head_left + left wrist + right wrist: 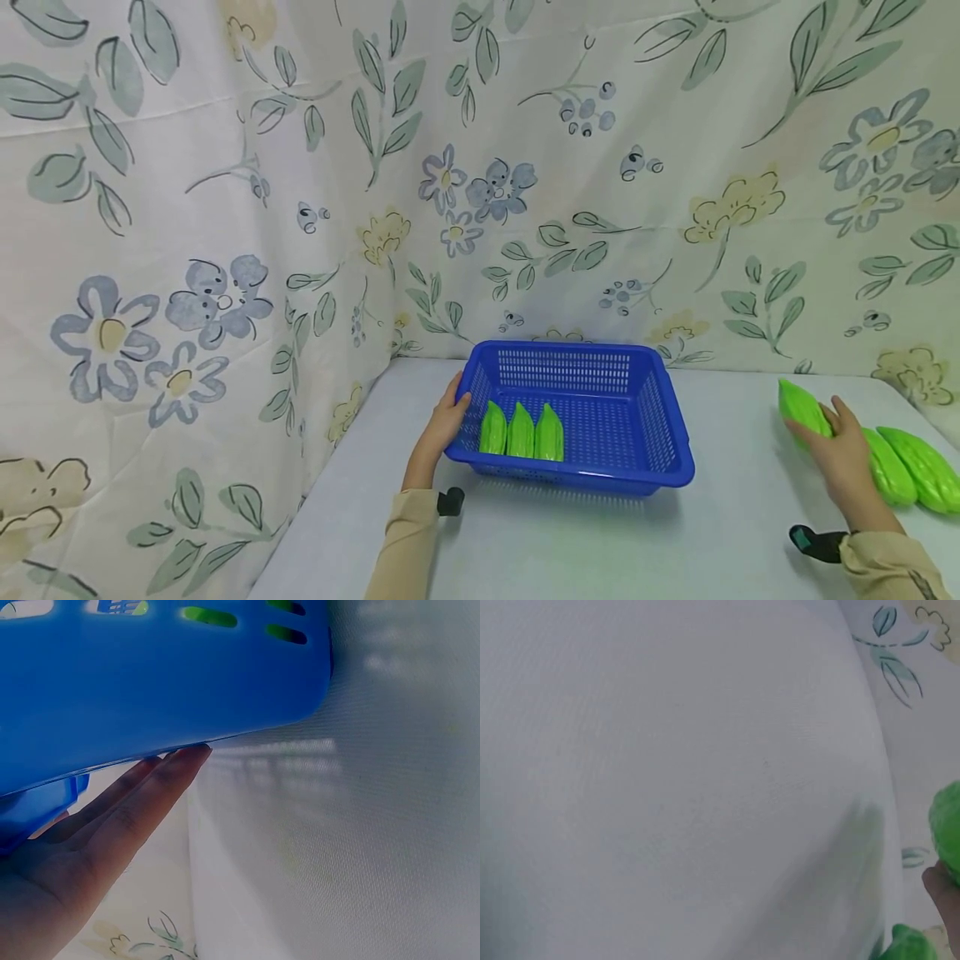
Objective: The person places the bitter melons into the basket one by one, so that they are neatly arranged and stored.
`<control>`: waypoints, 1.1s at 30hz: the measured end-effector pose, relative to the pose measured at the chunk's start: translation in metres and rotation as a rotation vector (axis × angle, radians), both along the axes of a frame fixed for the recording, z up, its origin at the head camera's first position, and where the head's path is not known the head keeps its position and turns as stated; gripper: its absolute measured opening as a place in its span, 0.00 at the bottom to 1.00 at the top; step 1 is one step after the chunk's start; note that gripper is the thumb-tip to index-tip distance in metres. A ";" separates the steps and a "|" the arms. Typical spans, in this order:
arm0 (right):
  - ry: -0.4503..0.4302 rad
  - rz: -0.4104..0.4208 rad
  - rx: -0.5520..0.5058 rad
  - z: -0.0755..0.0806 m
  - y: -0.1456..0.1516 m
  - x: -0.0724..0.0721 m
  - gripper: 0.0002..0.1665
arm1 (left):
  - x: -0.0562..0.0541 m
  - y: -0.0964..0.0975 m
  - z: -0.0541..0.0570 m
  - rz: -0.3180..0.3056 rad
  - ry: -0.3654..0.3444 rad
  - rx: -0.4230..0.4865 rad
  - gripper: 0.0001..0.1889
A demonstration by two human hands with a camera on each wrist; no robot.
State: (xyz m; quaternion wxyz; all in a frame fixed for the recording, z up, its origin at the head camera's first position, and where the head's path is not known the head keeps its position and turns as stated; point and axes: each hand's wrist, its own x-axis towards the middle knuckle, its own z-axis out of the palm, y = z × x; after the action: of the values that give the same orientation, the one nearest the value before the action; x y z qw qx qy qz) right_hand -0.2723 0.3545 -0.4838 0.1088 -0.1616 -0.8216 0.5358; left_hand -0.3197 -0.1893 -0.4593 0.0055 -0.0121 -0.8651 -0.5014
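A blue plastic basket [577, 475] stands in the middle of the table, with three bright green bitter melons [521, 433] side by side in its left part. My left hand [441, 429] holds the basket's left rim, the thumb on top. In the left wrist view its straight fingers [150, 799] lie along the outer wall. At the right my right hand [843, 454] grips another bitter melon [801, 406] above the table, its tip pointing up and left. That melon [949, 825] is only partly seen in the right wrist view.
Two more bitter melons [922, 467] lie on the white table [547, 550] beside and behind the right wrist. A floral curtain [570, 192] hangs along the back and left. Dark straps [817, 543] sit at both cuffs.
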 end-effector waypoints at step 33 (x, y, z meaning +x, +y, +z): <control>0.087 0.078 -0.054 0.051 -0.053 -0.017 0.52 | 0.000 0.003 0.001 0.008 -0.001 0.023 0.30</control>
State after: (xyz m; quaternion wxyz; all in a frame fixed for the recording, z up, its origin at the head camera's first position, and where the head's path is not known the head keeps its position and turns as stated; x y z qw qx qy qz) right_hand -0.2893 0.3017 -0.4324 0.1190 -0.1089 -0.8070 0.5681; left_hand -0.3198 -0.1864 -0.4587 0.0071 -0.0085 -0.8592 -0.5115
